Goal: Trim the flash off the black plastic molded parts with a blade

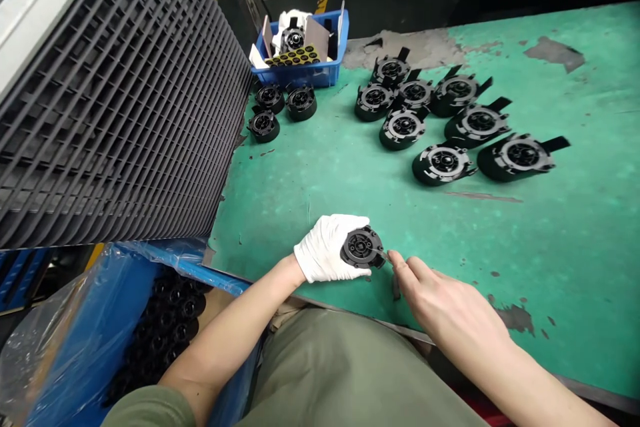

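Note:
My left hand (326,251), in a white glove, is wrapped round a black round plastic part (359,247) just above the near edge of the green bench. The part's ribbed, holed face is turned up towards me. My bare right hand (433,290) pinches a thin metal tool (381,254), whose tip reaches the right side of that face. Most of the tool is hidden by my fingers, so its exact kind does not show.
Several black round assemblies with pale rings (447,161) stand at the back right. Smaller black parts (301,103) sit before a blue bin (305,75) holding parts and yellow stickers. A dark slatted rack (125,100) rises at left. Below it, a lined blue box (85,347) contains black parts.

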Available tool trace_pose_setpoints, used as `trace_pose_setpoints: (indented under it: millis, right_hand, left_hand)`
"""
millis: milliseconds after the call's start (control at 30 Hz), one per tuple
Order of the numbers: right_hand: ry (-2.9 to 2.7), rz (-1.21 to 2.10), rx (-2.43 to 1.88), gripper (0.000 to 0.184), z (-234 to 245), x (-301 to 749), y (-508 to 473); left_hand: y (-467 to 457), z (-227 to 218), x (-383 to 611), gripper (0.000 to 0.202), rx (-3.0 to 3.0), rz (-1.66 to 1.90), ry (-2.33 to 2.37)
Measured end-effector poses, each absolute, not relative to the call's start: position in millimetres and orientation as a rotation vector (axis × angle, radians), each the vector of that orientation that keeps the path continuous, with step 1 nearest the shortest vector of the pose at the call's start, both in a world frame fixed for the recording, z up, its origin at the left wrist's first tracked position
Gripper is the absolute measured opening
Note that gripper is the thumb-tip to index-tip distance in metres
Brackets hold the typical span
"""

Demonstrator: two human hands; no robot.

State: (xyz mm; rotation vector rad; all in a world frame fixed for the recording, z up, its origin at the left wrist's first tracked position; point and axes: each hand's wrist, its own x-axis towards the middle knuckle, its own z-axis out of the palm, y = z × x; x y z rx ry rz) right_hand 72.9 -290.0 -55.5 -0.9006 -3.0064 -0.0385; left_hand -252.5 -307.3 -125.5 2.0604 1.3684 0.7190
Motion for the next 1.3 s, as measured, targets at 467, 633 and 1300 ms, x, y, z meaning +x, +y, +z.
trace_pose_setpoints:
  millis: [467, 633, 1300]
  right_hand:
    - [-3.073, 0.011, -0.704, 0.093, -59.6, 83.5, -269.8]
    - [-3.065, 0.123, -0.632, 0.087, -63.1, 85.7, -255.5]
    - [-2.574, 0.327, -1.058, 0.037, -80.1, 91.3, -273.4]
  left_hand:
    - [-302.5, -124.3, -252.1, 0.121, 2.052, 0.726, 1.335]
    - [-299.6, -115.9, -253.4, 0.119, 2.029, 0.683, 1.344]
    - [-301.3, -110.8, -194.2, 0.101, 1.86, 0.707, 1.84]
